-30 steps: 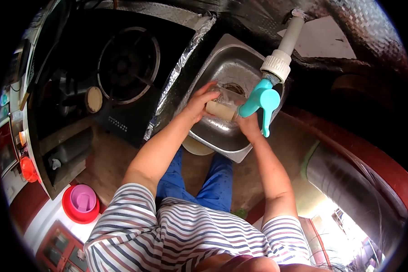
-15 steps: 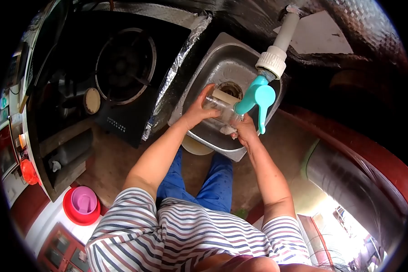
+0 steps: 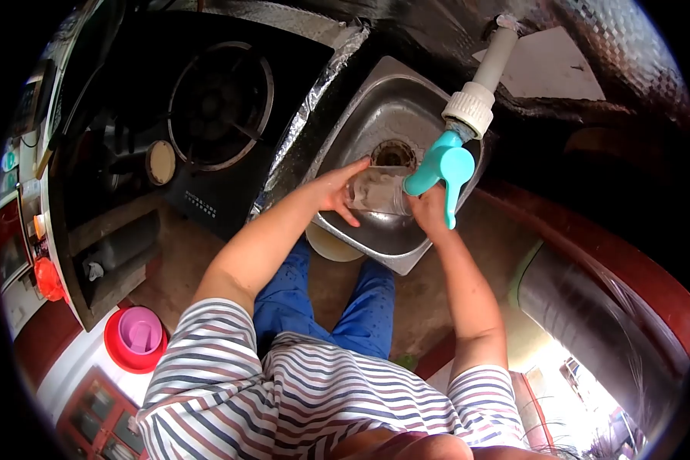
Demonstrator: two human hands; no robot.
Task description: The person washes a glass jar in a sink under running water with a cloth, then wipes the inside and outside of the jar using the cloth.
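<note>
Over the metal sink [image 3: 376,244], a clear jar [image 3: 377,192] lies on its side. My left hand [image 3: 341,192] grips its left end, with fingers and thumb spread around it. At the jar's right end is my right hand [image 3: 431,208], its fingers hidden behind the turquoise tap [image 3: 445,165] and the jar. Something pale shows through the jar's wall, but I cannot make out what it is. The drain [image 3: 393,156] lies just beyond the jar.
A black gas stove [image 3: 221,107] stands left of the sink, edged with foil [image 3: 308,107]. A round lid-like piece [image 3: 161,162] rests near the burner. Below the sink is a pale basin [image 3: 333,245]. Red [image 3: 115,345] and pink [image 3: 140,331] basins sit at lower left.
My right hand has moved up behind the tap, and the white wad seen by its fingers is out of sight. The jar lies more level, and my left fingers have spread wider on it.
</note>
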